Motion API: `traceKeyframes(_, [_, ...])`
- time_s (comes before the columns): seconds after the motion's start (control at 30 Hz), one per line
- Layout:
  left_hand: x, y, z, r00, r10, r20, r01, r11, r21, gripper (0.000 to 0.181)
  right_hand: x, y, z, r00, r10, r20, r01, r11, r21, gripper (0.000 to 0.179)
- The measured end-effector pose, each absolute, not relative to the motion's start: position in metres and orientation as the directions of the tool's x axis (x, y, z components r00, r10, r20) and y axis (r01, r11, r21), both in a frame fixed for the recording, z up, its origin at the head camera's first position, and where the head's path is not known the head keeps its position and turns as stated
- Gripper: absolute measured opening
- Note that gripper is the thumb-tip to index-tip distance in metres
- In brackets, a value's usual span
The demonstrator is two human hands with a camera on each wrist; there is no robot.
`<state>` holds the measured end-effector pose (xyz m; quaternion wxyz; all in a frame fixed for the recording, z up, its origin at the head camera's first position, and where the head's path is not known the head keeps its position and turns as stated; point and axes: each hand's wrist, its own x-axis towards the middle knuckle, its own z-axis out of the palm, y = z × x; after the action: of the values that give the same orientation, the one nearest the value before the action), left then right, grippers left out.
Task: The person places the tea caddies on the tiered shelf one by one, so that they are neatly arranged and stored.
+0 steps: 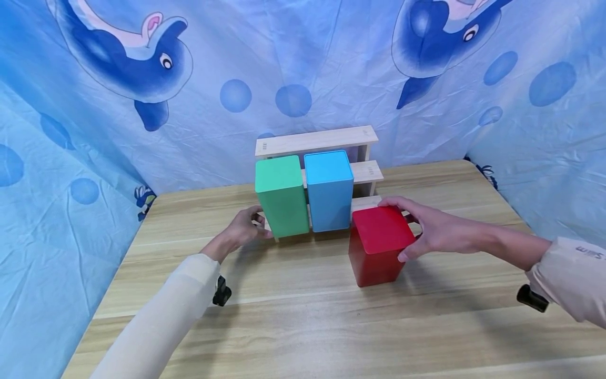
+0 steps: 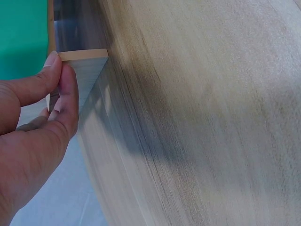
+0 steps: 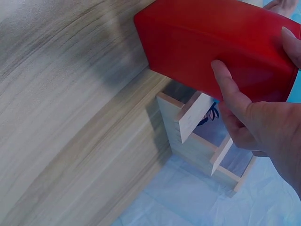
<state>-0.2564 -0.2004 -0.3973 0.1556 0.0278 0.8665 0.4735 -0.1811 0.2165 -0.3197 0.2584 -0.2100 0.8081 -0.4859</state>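
Left hand (image 1: 243, 227) pinching the rack's (image 1: 316, 141) left edge to steady it, green (image 1: 281, 196) and blue (image 1: 329, 190) boxes already racked, right hand (image 1: 433, 229) gripping the red box (image 1: 379, 243) on the desk (image 1: 303, 316), probably slotting in beside blue next.

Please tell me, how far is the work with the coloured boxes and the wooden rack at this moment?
Done: the green box and blue box stand side by side in the wooden rack. In hand: the right hand grips the red box, which stands on the table just before the rack's right end, while the left hand holds the rack's left edge. Left: the red box is not yet in the rack.
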Motion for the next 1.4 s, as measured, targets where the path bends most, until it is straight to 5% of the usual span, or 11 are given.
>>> traceKeyframes(1.4, [-0.2565, -0.2002, -0.3978, -0.949, 0.183, -0.258, -0.113, 0.566, 0.817, 0.077, -0.1797, 0.2186, -0.3101, -0.801, -0.564, -0.203, -0.102, 0.462, -0.881, 0.098])
